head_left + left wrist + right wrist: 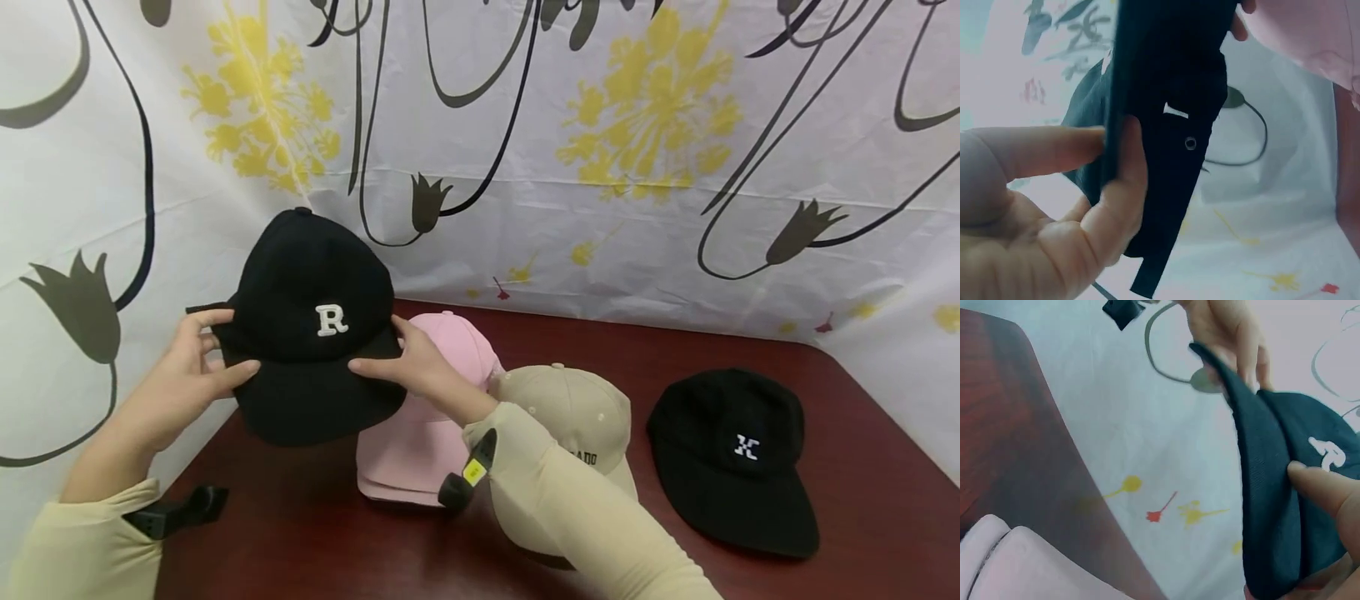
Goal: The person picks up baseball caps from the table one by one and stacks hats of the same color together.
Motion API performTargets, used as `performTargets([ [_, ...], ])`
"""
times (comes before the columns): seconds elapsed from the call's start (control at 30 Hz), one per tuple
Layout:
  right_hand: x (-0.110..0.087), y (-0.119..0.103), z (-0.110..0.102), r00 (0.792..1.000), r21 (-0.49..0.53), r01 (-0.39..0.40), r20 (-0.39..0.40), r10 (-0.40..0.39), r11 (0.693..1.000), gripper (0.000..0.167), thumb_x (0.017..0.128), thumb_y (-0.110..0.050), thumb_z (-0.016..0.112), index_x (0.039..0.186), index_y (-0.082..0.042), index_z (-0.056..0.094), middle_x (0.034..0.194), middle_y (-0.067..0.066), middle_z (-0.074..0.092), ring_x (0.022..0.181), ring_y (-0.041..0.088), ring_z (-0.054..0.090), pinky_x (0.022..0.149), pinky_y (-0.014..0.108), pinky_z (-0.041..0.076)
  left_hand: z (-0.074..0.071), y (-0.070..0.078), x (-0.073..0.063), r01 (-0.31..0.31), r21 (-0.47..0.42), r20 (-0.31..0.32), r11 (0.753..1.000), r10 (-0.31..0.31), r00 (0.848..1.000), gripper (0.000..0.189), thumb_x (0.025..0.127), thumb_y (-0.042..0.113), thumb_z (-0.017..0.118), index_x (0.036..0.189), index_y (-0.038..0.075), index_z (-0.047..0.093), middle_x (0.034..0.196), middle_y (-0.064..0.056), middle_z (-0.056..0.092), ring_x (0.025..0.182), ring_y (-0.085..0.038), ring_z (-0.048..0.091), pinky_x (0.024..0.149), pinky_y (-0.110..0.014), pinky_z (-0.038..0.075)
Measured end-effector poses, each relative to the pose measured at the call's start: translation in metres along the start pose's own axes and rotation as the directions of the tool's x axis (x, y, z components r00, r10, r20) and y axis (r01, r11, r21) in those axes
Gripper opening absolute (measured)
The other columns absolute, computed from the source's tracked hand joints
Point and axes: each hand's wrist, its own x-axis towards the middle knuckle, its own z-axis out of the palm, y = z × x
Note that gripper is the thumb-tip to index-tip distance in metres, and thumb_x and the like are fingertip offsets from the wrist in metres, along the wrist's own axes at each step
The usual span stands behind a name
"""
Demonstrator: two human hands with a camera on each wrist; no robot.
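Observation:
A black baseball cap [292, 283] with a white letter R is held up in the air above the left part of the table, its front facing the head camera. My left hand [180, 367] grips the brim's left side, thumb on top and fingers beneath, as the left wrist view of the brim [1119, 75] shows. On the other side my right hand [420, 362] pinches the cap, its thumb on the brim near the crown and the other fingers mostly hidden behind. In the right wrist view the brim [1266, 506] appears edge-on.
Pink caps [412, 454], seemingly stacked, lie under my right forearm. Beside them sits a beige cap [562, 400], partly covered by my sleeve. A black cap [735, 458] with a white emblem rests farther right on the dark red table [877, 500]. Patterned white cloth [487, 142] hangs behind.

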Motion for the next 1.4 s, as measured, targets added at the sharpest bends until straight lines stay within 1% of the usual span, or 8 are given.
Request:
performTargets([
  [0.07,-0.005,-0.002,-0.009,0.999,-0.045,0.051,-0.012,-0.052,0.998,0.084,0.073,-0.028,0.077,0.142,-0.007,0.033,0.134,0.008,0.044,0.115,0.015,0.046,0.096,0.030,0.036,0.007,0.010,0.000,-0.001,0.072,0.004,0.997,0.000,1.000,0.077,0.094,0.016,0.050,0.143,0.005,-0.009,0.139,-0.041,0.003,0.110,-0.036,0.047,0.074,-0.022,0.045],
  [0.13,-0.010,-0.004,-0.019,0.996,-0.080,0.088,-0.018,-0.090,0.993,0.086,0.074,-0.027,0.076,0.143,-0.006,0.029,0.137,0.009,0.041,0.119,0.017,0.043,0.097,0.030,0.035,0.013,0.019,0.001,-0.022,0.140,0.005,0.990,0.022,1.000,0.079,0.095,0.019,0.048,0.144,0.009,-0.013,0.127,-0.042,0.026,0.100,-0.042,0.048,0.071,-0.027,0.044],
  [0.3,-0.027,-0.005,-0.048,0.993,-0.151,0.103,-0.043,-0.111,0.983,0.090,0.075,-0.028,0.075,0.145,-0.008,0.023,0.140,0.012,0.034,0.122,0.020,0.039,0.098,0.034,0.034,0.033,0.044,0.008,-0.103,0.171,0.075,0.980,0.091,0.993,0.081,0.095,0.017,0.046,0.144,0.012,-0.018,0.137,-0.034,0.019,0.118,-0.046,0.033,0.086,-0.053,0.035],
  [0.37,-0.033,-0.003,-0.061,0.992,-0.159,0.106,-0.053,-0.115,0.982,0.088,0.076,-0.027,0.075,0.145,-0.009,0.024,0.140,0.012,0.035,0.121,0.020,0.040,0.096,0.034,0.036,0.043,0.053,0.014,-0.141,0.147,0.109,0.979,0.125,0.986,0.083,0.094,0.016,0.049,0.144,0.011,-0.017,0.148,-0.025,-0.007,0.132,-0.044,0.007,0.096,-0.059,0.020],
  [0.4,-0.035,-0.001,-0.067,0.991,-0.158,0.112,-0.057,-0.123,0.981,0.087,0.076,-0.026,0.074,0.145,-0.008,0.024,0.139,0.012,0.035,0.121,0.020,0.041,0.096,0.035,0.037,0.048,0.058,0.018,-0.160,0.145,0.116,0.976,0.143,0.983,0.085,0.093,0.016,0.051,0.144,0.010,-0.016,0.148,-0.022,-0.007,0.133,-0.041,0.005,0.098,-0.059,0.017],
  [0.6,-0.055,0.017,-0.112,0.981,-0.154,0.155,-0.089,-0.170,0.976,0.079,0.079,-0.021,0.072,0.143,-0.008,0.027,0.134,0.011,0.044,0.116,0.022,0.049,0.093,0.036,0.040,0.096,0.081,0.047,-0.192,0.224,0.127,0.955,0.167,0.978,0.096,0.086,0.025,0.062,0.144,0.001,-0.012,0.147,-0.027,0.001,0.133,-0.041,0.007,0.102,-0.056,0.015],
  [0.9,-0.090,0.037,-0.164,0.981,-0.270,-0.027,-0.193,-0.027,0.962,0.086,0.081,-0.032,0.069,0.146,-0.008,0.019,0.143,0.014,0.032,0.126,0.029,0.037,0.098,0.044,0.033,0.158,0.102,0.077,-0.179,0.208,0.194,0.962,0.138,0.971,0.099,0.084,0.031,0.064,0.144,0.003,-0.010,0.144,-0.030,0.010,0.129,-0.039,0.024,0.100,-0.050,0.027],
  [1.4,-0.115,0.053,-0.192,0.966,-0.317,-0.135,-0.252,0.054,0.939,0.089,0.082,-0.040,0.067,0.147,-0.009,0.015,0.145,0.019,0.024,0.128,0.035,0.030,0.099,0.050,0.029,0.196,0.118,0.087,-0.182,0.186,0.264,0.966,0.129,0.956,0.100,0.083,0.029,0.067,0.145,0.005,-0.008,0.142,-0.032,0.012,0.129,-0.039,0.025,0.101,-0.048,0.026],
])
